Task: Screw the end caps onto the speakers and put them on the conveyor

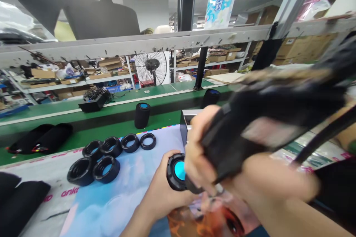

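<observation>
My left hand is closed around a round speaker with a black rim and a bright blue disc in its end. Part of the speaker is hidden behind my right hand, which grips a bulky black hand tool. Motion blurs this tool, so its exact kind does not show; its lower end is close to the speaker's rim. Left of my hands, several black rings lie grouped on a printed sheet.
A black cylindrical speaker with a blue top stands behind the sheet on the green bench. Another speaker is farther right. Black fabric sleeves lie left. A metal rail crosses above; a fan stands beyond.
</observation>
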Demonstrator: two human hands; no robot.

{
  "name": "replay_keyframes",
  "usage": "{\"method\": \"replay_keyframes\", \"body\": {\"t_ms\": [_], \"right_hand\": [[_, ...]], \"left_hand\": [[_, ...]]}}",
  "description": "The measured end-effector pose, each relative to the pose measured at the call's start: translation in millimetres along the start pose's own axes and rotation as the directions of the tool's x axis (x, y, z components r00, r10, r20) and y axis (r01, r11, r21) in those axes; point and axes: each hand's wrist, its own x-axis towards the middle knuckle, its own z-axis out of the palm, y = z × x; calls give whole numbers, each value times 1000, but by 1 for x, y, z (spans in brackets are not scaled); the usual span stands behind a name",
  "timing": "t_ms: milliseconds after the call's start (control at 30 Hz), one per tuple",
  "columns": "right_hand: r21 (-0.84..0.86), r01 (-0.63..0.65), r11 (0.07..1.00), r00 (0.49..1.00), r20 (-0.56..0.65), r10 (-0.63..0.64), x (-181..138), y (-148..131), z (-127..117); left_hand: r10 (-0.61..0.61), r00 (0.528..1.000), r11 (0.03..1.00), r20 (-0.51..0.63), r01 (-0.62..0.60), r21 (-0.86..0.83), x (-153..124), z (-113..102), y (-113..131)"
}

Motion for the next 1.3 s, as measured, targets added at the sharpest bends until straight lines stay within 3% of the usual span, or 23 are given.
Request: {"method": "replay_keyframes", "body": {"t_ms": [67, 133, 200, 333, 500, 667, 833, 900, 1033, 1300], "right_hand": [[-16, 108, 994, 984, -140, -109, 7, -5, -13], [-149, 200, 968, 924, -300, -238, 14, -2, -33], [-288, 212, 934, 865, -390, -317, 19, 10, -57], [-341, 149, 928, 843, -447, -299, 22, 42, -95], [-324, 92, 942, 852, -464, -243, 18, 56, -109], [-234, 64, 970, 876, -452, -167, 16, 27, -89], [-184, 202, 962, 855, -446, -264, 27, -15, -29], [-131, 177, 975, 895, -391, -215, 33, -21, -5], [-30, 70, 997, 959, -272, -76, 37, -11, 23], [-48, 0, 999, 992, -123, -6, 33, 12, 18]], "left_hand": [[-13, 1000, 1000, 4, 13, 7, -1, -1, -4], [-25, 1000, 1000, 1, 25, 3, -2, -2, -9], [-38, 999, 999, -9, 38, -15, -2, -2, -13], [-66, 998, 996, 4, 66, -60, -1, -1, -14], [-126, 992, 987, 21, 128, -96, -3, 2, -2], [-131, 991, 987, 1, 130, -95, -5, 3, -1], [-58, 998, 995, 28, 60, -82, -3, 1, -12], [-37, 999, 997, 3, 37, -64, -2, 2, -11], [-43, 996, 994, 78, 50, -100, 0, 6, -2], [-24, 996, 996, 88, 31, -82, -2, 4, -3]]}}
